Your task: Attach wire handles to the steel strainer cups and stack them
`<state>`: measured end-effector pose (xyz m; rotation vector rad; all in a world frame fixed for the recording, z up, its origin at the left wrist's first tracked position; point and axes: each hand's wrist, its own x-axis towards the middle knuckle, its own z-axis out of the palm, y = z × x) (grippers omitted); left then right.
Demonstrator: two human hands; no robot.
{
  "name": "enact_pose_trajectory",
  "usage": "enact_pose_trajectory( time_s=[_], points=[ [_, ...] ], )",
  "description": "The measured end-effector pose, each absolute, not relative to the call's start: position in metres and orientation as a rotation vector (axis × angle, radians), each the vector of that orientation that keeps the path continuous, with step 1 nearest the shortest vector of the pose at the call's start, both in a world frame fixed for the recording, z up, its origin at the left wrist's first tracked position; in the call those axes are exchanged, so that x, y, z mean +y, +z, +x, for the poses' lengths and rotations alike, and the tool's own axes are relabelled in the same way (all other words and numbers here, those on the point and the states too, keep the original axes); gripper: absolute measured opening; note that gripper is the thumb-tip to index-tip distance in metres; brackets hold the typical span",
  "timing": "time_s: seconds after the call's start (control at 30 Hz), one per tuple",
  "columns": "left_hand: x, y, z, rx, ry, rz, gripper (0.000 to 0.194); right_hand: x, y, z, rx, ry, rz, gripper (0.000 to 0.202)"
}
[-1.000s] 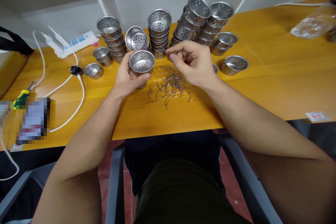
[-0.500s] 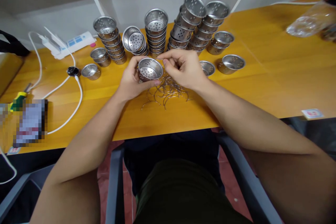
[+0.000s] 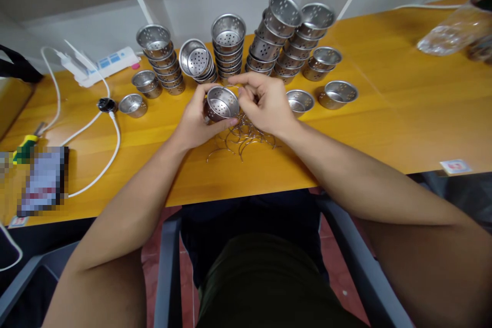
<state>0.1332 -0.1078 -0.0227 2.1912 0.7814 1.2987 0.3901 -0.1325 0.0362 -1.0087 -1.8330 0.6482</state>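
Note:
My left hand (image 3: pixel 197 118) grips a small perforated metal cup (image 3: pixel 222 104) from its left side, the thumb along its near wall and the mouth tilted up toward me. At the cup's right rim, my right hand (image 3: pixel 267 101) is closed in a pinch on a thin curved wire (image 3: pixel 232 86). One end of that wire meets the rim; whether it passes through a hole is too small to tell. Under both hands a loose tangle of bent wires (image 3: pixel 248 136) lies on the table, partly covered by the right hand.
Behind my hands stand several stacks of perforated cups (image 3: pixel 229 36). Single cups (image 3: pixel 339 94) sit right and left. A white power strip (image 3: pixel 107 66), cables and a screwdriver (image 3: pixel 25 148) lie left. A clear plastic bottle (image 3: pixel 453 33) rests far right on the yellow table (image 3: pixel 388 128).
The held cup and both hands have shifted slightly; the cup has moved a little right, closer to my right fingers. More of the single cup behind my right hand shows.

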Motion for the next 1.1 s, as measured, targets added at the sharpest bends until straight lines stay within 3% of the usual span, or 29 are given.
enact_pose_trajectory(
  time_s=[0.23,0.53,0.77,0.9,1.1],
  points=[
    [-0.112,-0.02,0.142,0.799,1.228,2.228,0.116,-0.139,0.041,0.384,-1.827,0.728,-0.993,0.034],
    [-0.117,-0.011,0.142,0.85,1.293,2.179,0.104,-0.141,0.044,0.383,-1.815,0.969,-0.87,0.037],
    [-0.118,-0.007,0.139,0.833,1.29,2.18,0.092,-0.138,0.05,0.394,-1.818,1.147,-0.714,0.062],
    [-0.118,-0.005,0.136,0.816,1.266,2.153,0.087,-0.134,0.059,0.412,-1.979,1.209,-0.501,0.059],
    [-0.114,-0.005,0.13,0.726,1.215,2.243,0.102,-0.127,0.054,0.415,-1.941,1.251,-0.388,0.055]
  ],
)
